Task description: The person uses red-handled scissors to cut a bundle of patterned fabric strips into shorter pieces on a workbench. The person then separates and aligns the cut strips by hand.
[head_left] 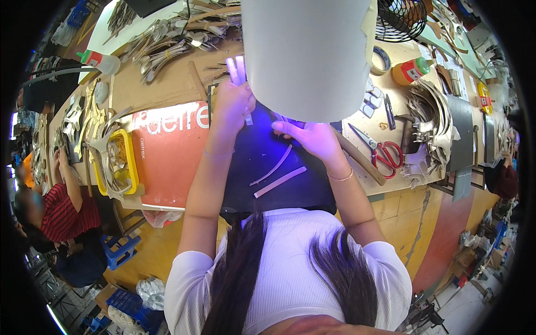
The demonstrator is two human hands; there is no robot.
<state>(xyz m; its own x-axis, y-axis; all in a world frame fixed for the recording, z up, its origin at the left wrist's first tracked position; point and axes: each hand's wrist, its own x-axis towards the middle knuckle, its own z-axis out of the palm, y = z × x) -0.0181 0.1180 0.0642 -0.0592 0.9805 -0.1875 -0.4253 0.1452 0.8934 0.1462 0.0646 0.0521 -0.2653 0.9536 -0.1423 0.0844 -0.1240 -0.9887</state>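
My left hand (234, 105) is closed above the black mat (240, 195), beside a large white cylindrical shade (307, 61). Two slim, glowing violet-white shapes (236, 71) stick up from it; I cannot tell whether they are fingertips or strips. A small pale piece (249, 119) shows just under that hand. Under the shade's lower rim, my right hand (310, 138) has its thumb pressed toward the fingers, which are partly hidden, as is anything they hold. Violet light falls on the mat, where a thin curved strip (273, 166) and a wider straight strip (281, 182) lie.
Red-handled scissors (385, 156), a hammer with a wooden handle (360, 157) and a tape roll (381, 60) are to the right. Leftward stand a yellow basket (133, 162) and a squeeze bottle (100, 61). Cut pieces (162, 50) pile up behind. A seated person (61, 209) works at far left.
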